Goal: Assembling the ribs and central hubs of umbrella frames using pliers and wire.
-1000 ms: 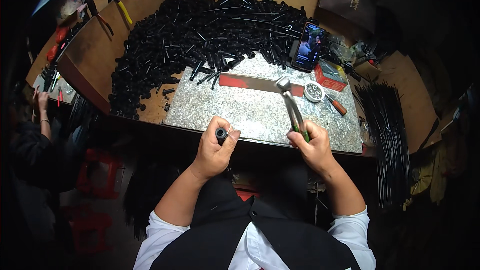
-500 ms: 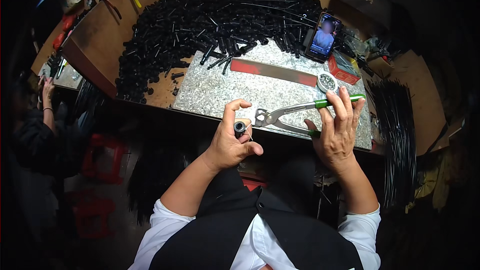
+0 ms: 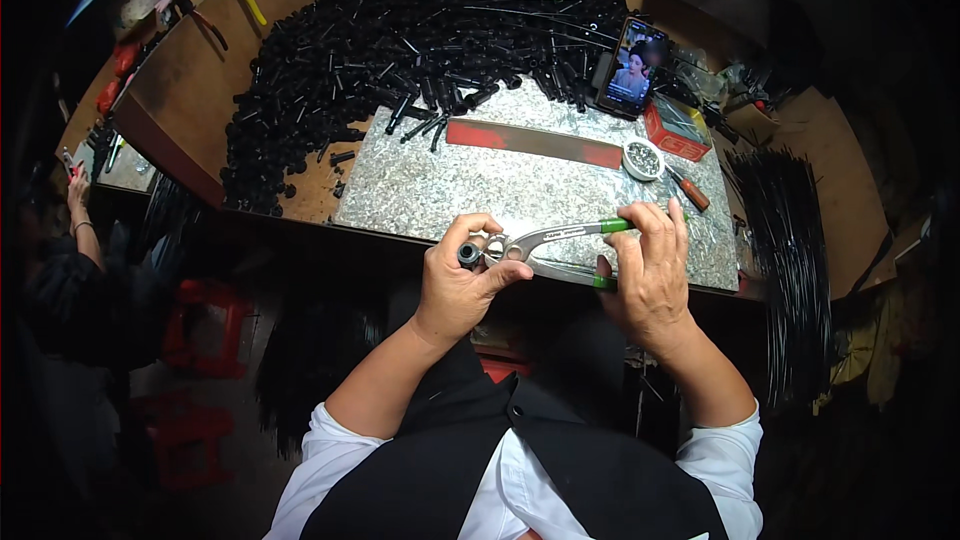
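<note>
My left hand [image 3: 450,295] is closed around a black tube-shaped part [image 3: 468,255], whose round hollow end points up at me. In my right hand [image 3: 652,285] are green-handled pincers [image 3: 560,235], the fingers over one grip and the thumb by the other. The handles stand apart. The pincers' head reaches my left fingers beside the black part, with the left thumb near the pivot. Fingers partly hide the jaws, so what lies between them cannot be made out.
Black parts are heaped in a large pile [image 3: 400,70] behind a speckled board [image 3: 400,185]. On the board lie a red-and-dark flat bar [image 3: 530,143], a round white tub [image 3: 642,158] and a wooden-handled tool [image 3: 692,192]. A lit phone [image 3: 632,68] stands behind; black rods [image 3: 795,270] hang at right.
The pincers have moved left, bringing their head to the black part in my left hand. My left thumb has come up against the pincers' head. The wooden-handled tool has come into sight.
</note>
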A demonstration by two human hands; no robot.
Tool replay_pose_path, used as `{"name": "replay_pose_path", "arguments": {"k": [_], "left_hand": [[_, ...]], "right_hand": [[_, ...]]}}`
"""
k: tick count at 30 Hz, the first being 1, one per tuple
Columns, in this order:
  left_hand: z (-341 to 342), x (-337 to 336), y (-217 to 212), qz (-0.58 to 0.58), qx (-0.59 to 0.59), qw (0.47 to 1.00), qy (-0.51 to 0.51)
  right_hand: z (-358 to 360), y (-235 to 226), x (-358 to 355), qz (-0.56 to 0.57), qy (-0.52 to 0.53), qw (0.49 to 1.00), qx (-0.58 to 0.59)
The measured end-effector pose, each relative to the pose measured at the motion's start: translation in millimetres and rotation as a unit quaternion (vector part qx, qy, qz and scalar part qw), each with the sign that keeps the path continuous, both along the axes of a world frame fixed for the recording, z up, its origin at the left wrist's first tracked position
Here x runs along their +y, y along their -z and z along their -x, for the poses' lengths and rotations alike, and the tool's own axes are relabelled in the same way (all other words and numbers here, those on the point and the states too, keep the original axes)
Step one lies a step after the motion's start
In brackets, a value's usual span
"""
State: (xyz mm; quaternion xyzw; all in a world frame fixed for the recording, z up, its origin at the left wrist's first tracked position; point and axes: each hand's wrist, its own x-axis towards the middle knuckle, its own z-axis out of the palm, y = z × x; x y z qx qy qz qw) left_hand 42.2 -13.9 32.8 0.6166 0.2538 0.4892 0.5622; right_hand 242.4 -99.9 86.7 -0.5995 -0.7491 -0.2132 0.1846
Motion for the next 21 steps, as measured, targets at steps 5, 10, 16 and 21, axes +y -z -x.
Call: {"name": "replay_pose_path", "arguments": {"k": [5, 10, 16, 21], "left_hand": [[-2, 4, 6, -0.089, 0.028, 0.994, -0.065], [12, 5, 16, 0.001, 0.035, 0.999, 0.032], [16, 3, 6, -0.034, 0.037, 0.991, 0.126], [18, 5, 0, -0.082, 0.041, 0.983, 0.160]], "right_hand": [[-2, -1, -8, -0.070, -0.017, 0.996, -0.057], [-5, 7, -21, 0.053, -0.075, 0.995, 0.036], [2, 11, -38, 0.475, -0.106, 0.732, 0.478], [5, 10, -43, 0.633, -0.076, 0.385, 0.667]]}}
